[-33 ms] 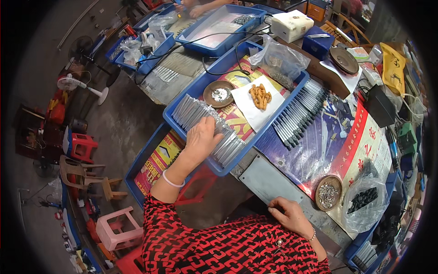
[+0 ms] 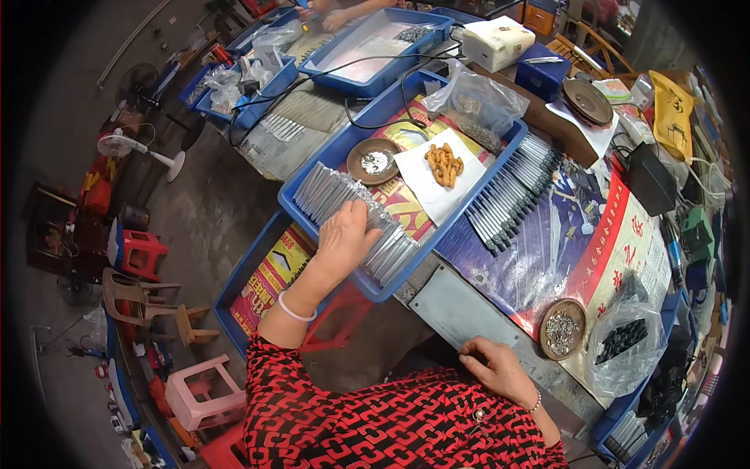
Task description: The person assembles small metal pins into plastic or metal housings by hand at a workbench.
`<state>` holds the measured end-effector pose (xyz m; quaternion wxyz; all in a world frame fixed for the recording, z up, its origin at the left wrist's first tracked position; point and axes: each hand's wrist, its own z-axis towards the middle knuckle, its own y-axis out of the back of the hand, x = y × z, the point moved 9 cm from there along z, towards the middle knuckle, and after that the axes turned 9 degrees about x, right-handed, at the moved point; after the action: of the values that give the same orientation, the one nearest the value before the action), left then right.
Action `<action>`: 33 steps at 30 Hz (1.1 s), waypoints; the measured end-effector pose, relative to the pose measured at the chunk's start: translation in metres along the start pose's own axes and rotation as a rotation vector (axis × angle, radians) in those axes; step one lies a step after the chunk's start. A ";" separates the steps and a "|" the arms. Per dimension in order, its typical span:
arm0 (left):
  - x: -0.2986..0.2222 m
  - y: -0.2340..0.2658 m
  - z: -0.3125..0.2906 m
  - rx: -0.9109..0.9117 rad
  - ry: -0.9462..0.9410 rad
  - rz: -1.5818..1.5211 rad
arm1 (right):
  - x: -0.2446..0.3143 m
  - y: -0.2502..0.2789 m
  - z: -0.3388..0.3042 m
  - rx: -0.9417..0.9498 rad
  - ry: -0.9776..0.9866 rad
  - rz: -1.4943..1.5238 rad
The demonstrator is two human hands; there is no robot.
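Observation:
My left hand lies palm down on a row of slim silver metal rods in a blue plastic tray. Its thumb stands apart from the fingers, whose tips are partly hidden among the rods. No rod is lifted. Close by, the tray also holds a brown bowl with small shiny bits and a white paper bearing twisted brown snacks. My right hand rests at the table's front edge, by a grey metal plate. Its fingers are loosely bent and apart, with nothing visible in them.
Dark-tipped rods lie beside the tray. Nearer right are a bowl of small metal parts and a clear bag of black pieces. A second blue tray sits lower left. Another person's hand is at the far end.

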<state>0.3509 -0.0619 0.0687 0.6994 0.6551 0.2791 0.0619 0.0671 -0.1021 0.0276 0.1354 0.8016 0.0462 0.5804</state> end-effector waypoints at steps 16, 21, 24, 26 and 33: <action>-0.005 0.002 -0.009 -0.110 -0.040 0.039 | 0.000 0.000 -0.011 0.005 0.120 -0.059; 0.003 0.010 -0.017 -0.155 -0.010 0.029 | -0.001 -0.003 -0.015 0.025 0.134 -0.038; 0.008 0.013 -0.021 -0.173 -0.003 -0.035 | -0.002 -0.002 -0.020 0.019 0.149 -0.043; 0.014 0.021 -0.024 -0.270 0.058 -0.202 | -0.002 0.000 -0.020 0.018 0.153 -0.053; -0.031 0.047 -0.057 -0.400 0.032 -0.695 | -0.006 0.034 -0.060 -0.093 0.238 0.076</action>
<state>0.3110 -0.0194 0.1234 0.7881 0.3713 0.4773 -0.1152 0.0060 -0.1264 0.0482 0.1440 0.7211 0.0047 0.6777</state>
